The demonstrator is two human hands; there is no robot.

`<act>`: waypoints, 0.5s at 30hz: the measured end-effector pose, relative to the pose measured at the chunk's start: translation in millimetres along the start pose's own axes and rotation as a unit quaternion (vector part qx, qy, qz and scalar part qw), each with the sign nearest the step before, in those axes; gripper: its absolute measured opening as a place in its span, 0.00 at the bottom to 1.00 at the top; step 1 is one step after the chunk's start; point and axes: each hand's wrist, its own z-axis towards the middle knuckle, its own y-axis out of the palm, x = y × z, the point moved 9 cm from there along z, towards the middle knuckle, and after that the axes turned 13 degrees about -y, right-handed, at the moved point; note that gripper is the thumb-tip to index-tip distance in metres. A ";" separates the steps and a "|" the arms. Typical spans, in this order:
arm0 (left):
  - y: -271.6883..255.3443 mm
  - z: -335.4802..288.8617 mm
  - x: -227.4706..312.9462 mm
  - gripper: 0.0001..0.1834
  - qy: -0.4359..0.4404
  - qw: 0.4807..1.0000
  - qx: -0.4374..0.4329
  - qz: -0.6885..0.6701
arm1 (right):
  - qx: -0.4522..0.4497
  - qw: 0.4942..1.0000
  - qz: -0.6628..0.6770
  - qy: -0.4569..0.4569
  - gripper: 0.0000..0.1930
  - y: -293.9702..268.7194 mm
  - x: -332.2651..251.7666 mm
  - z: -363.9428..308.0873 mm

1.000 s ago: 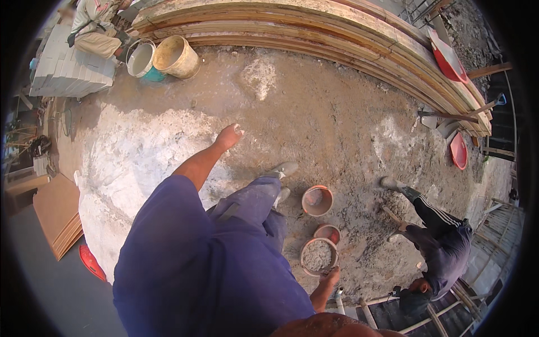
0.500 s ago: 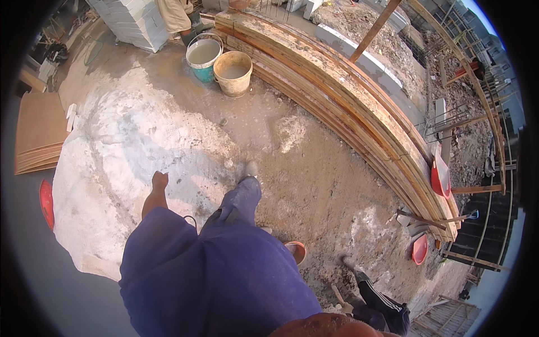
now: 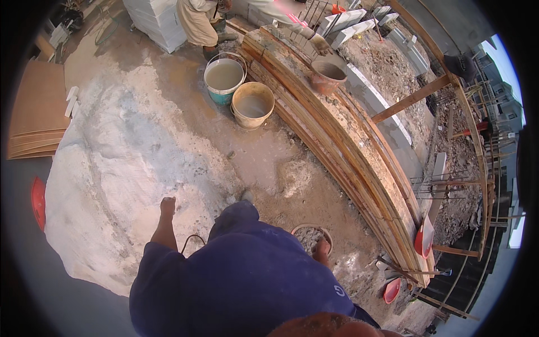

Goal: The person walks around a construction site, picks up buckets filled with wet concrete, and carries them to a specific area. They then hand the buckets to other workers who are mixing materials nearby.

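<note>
My left hand (image 3: 168, 204) is closed, held out over the pale, whitish ground. What it holds, if anything, is too small to make out. On my right side, my right hand (image 3: 322, 247) grips the rim of a round bucket (image 3: 328, 232) that has grey, lumpy mix in it. My blue shirt hides the lower part of that bucket. A dark thin loop (image 3: 193, 238) shows beside my left forearm.
A teal-and-white bucket (image 3: 214, 95) and a cream bucket (image 3: 253, 122) hold cloudy water. Long timber boards (image 3: 331, 163) curve along the right. A co-worker's gloved hand (image 3: 321, 45) is above a brown bucket (image 3: 328, 85). Brown sheets (image 3: 36, 106) stand at the left.
My right hand has come into view on the mix bucket, which shows more fully. A co-worker's arm and a brown bucket have appeared by the timber. My view has shifted.
</note>
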 end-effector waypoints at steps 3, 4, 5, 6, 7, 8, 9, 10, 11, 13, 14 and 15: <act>-21.9 26.4 63.1 0.17 0.007 0.996 0.037 -0.082 | -0.026 0.991 0.033 -0.128 0.10 52.1 -159.5 48.0; -11.7 22.2 93.0 0.16 0.017 0.992 0.030 -0.123 | -0.045 0.980 0.037 -0.189 0.09 61.0 -229.1 47.8; 10.6 20.0 124.4 0.16 0.026 0.987 0.009 -0.156 | -0.055 0.957 -0.055 -0.281 0.11 57.5 -276.6 71.7; 12.5 17.7 147.2 0.16 0.032 0.981 0.007 -0.192 | -0.079 0.954 -0.048 -0.287 0.12 76.7 -326.5 81.2; 14.5 14.3 168.9 0.16 0.039 0.973 0.006 -0.226 | -0.103 0.950 -0.041 -0.291 0.13 94.1 -378.6 87.0; 10.1 4.5 182.8 0.17 0.034 0.974 0.009 -0.225 | -0.131 0.968 0.059 -0.205 0.12 119.2 -441.9 62.4; 16.9 -0.3 199.6 0.17 0.044 0.967 0.016 -0.250 | -0.156 0.956 0.079 -0.236 0.10 130.9 -493.4 66.2; 22.3 -6.5 213.0 0.17 0.053 0.959 0.026 -0.276 | -0.185 0.941 0.099 -0.267 0.07 147.7 -541.3 74.6; 24.5 -10.0 216.2 0.17 0.060 0.950 0.040 -0.303 | -0.203 0.931 0.083 -0.293 0.07 166.5 -590.4 80.9; 30.6 -14.8 207.4 0.17 0.026 0.936 0.083 -0.342 | -0.243 0.917 0.110 -0.296 0.07 211.6 -671.9 110.6; 37.8 -19.4 199.1 0.17 0.010 0.927 0.102 -0.361 | -0.264 0.912 0.150 -0.277 0.08 233.6 -705.0 129.3; 50.1 -19.3 185.3 0.18 -0.028 0.921 0.118 -0.371 | -0.276 0.908 0.146 -0.280 0.08 252.1 -739.8 141.1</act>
